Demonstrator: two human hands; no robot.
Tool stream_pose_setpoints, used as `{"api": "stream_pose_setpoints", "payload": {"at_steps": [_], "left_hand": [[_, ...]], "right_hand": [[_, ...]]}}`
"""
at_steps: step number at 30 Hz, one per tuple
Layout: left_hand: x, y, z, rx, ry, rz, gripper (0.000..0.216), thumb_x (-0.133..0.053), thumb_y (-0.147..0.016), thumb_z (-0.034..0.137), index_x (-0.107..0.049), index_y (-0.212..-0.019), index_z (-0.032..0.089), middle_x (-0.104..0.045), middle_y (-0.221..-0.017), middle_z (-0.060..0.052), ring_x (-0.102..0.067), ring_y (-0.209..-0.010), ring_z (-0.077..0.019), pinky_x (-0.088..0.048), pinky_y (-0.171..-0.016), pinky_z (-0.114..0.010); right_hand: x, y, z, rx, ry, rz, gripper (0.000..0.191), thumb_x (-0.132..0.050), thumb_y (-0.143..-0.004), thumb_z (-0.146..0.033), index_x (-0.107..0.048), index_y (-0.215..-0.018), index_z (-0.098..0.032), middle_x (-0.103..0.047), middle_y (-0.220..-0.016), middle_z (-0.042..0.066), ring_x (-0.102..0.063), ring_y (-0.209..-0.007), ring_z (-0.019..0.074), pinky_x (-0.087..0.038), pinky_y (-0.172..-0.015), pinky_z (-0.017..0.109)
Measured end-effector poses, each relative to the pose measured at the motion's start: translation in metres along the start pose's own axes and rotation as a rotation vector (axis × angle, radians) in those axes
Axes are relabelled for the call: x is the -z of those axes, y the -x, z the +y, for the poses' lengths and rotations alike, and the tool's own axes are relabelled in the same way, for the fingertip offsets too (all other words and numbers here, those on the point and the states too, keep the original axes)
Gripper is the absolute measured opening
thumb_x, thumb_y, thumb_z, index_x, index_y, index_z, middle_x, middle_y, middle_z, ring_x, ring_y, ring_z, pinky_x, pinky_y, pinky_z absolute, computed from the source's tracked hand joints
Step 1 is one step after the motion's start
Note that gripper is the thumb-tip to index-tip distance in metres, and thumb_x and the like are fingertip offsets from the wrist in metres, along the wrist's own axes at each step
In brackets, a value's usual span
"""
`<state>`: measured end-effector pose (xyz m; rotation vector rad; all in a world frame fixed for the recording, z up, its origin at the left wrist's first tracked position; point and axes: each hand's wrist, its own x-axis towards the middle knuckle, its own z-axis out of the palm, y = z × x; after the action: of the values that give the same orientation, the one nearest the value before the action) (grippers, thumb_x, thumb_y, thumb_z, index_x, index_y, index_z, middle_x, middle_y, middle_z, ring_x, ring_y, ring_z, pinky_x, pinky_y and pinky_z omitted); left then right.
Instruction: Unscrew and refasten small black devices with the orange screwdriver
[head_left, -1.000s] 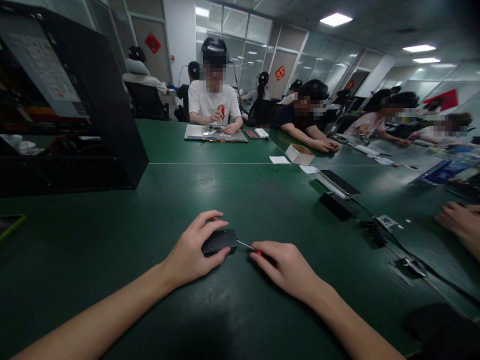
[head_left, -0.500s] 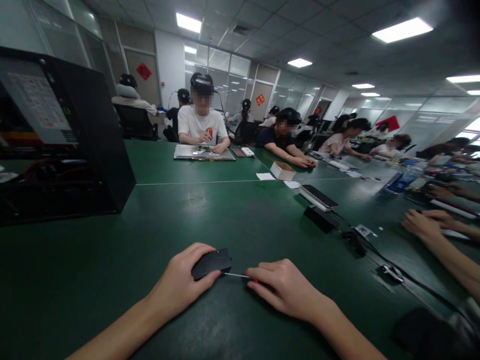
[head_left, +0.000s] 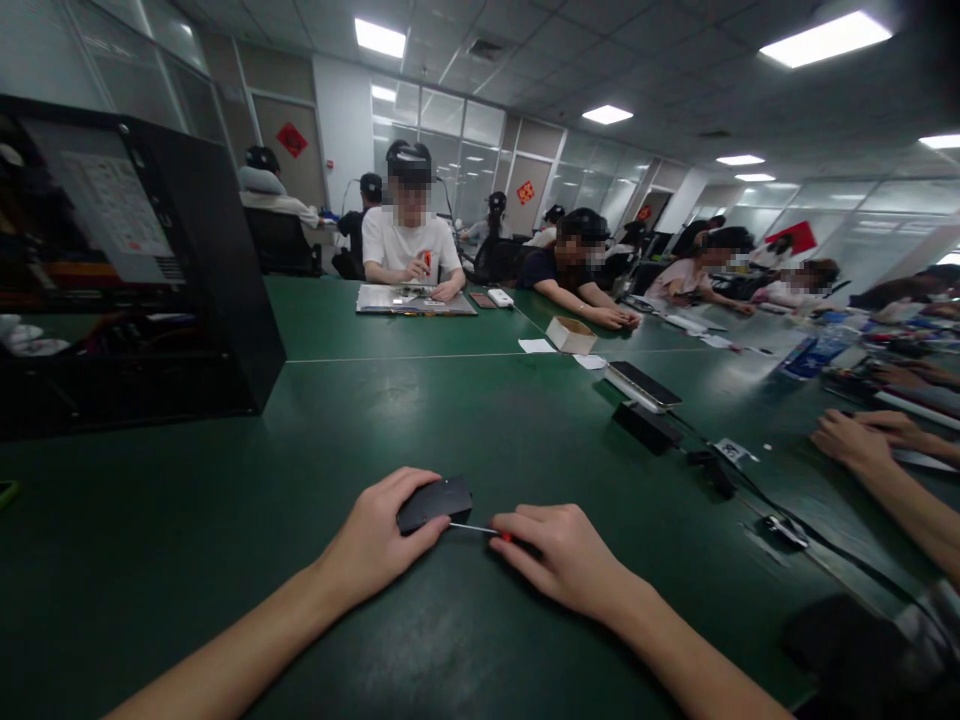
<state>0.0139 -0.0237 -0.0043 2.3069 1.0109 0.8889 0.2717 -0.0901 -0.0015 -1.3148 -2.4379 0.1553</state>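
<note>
My left hand (head_left: 386,530) is closed around a black box-shaped block (head_left: 437,503), thumb along its near edge and fingers over its far side. My right hand (head_left: 566,555) grips a screwdriver (head_left: 472,528) with a red handle, mostly hidden by the fingers. Its thin metal shaft points left, and the tip reaches the near edge of the block beside my left thumb. Whether the tip sits in a screw or a seam, I cannot make out. Both hands rest low over the green table (head_left: 360,640).
An open black computer case (head_left: 232,270) stands at the left. Right of centre are a small open carton (head_left: 571,335), a phone (head_left: 643,385) on a white box, and cables (head_left: 795,520). A co-worker's hands (head_left: 862,440) lie at the right; another person (head_left: 411,240) sits opposite.
The view has shifted slightly, so hands, block and table things sit a little higher and further right. Both grips stay the same, with the screwdriver tip still at the block's edge.
</note>
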Motion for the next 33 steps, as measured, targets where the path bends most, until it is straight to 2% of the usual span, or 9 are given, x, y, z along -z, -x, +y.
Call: {"api": "stream_pose_setpoints", "payload": {"at_steps": [7, 16, 21, 25, 29, 33], "left_hand": [[0.0, 0.0, -0.001, 0.052, -0.043, 0.051, 0.034, -0.069, -0.088, 0.038, -0.067, -0.117, 0.021, -0.075, -0.114, -0.007, -0.071, -0.102, -0.027, -0.057, -0.091, -0.04], [-0.002, 0.001, -0.004, 0.006, -0.019, 0.001, 0.039, -0.068, -0.09, 0.036, -0.063, -0.126, 0.02, -0.073, -0.122, -0.008, -0.07, -0.109, -0.0262, -0.056, -0.097, -0.04], [-0.004, -0.001, -0.003, -0.011, -0.015, -0.017, 0.04, -0.068, -0.091, 0.037, -0.062, -0.127, 0.02, -0.072, -0.124, -0.009, -0.07, -0.111, -0.0265, -0.056, -0.098, -0.041], [-0.004, -0.001, -0.002, -0.001, -0.01, -0.034, 0.04, -0.067, -0.092, 0.037, -0.062, -0.127, 0.019, -0.073, -0.123, -0.009, -0.071, -0.108, -0.0261, -0.056, -0.097, -0.039], [-0.003, 0.0, -0.002, 0.001, 0.014, -0.04, 0.041, -0.067, -0.092, 0.039, -0.061, -0.129, 0.022, -0.073, -0.124, -0.006, -0.071, -0.108, -0.0249, -0.057, -0.096, -0.038], [-0.003, 0.0, -0.003, 0.001, 0.045, -0.027, 0.044, -0.07, -0.091, 0.038, -0.061, -0.132, 0.023, -0.072, -0.127, -0.006, -0.07, -0.112, -0.0248, -0.055, -0.1, -0.038]], "right_hand": [[0.0, 0.002, 0.002, -0.02, -0.021, 0.058, 0.026, -0.048, -0.104, -0.035, -0.07, -0.106, -0.02, -0.071, -0.081, 0.004, -0.065, -0.068, 0.0138, -0.042, -0.063, 0.025], [0.004, 0.003, 0.014, -0.048, -0.053, 0.118, 0.024, -0.052, -0.103, -0.033, -0.07, -0.109, -0.02, -0.072, -0.086, 0.005, -0.066, -0.071, 0.0144, -0.047, -0.066, 0.025], [-0.002, 0.001, 0.004, -0.024, -0.05, 0.088, 0.024, -0.051, -0.103, -0.035, -0.069, -0.106, -0.019, -0.072, -0.085, 0.004, -0.066, -0.071, 0.0151, -0.046, -0.065, 0.026], [-0.008, -0.003, -0.003, -0.018, -0.147, 0.045, 0.026, -0.049, -0.104, -0.035, -0.069, -0.107, -0.019, -0.073, -0.09, 0.004, -0.068, -0.076, 0.0154, -0.048, -0.07, 0.026], [-0.008, -0.005, -0.001, -0.011, -0.232, 0.042, 0.027, -0.047, -0.105, -0.035, -0.069, -0.104, -0.019, -0.073, -0.088, 0.004, -0.067, -0.076, 0.0147, -0.048, -0.072, 0.026], [-0.002, -0.002, 0.005, 0.027, -0.188, 0.032, 0.027, -0.048, -0.104, -0.034, -0.07, -0.105, -0.018, -0.071, -0.084, 0.004, -0.065, -0.071, 0.0136, -0.046, -0.067, 0.025]]}}
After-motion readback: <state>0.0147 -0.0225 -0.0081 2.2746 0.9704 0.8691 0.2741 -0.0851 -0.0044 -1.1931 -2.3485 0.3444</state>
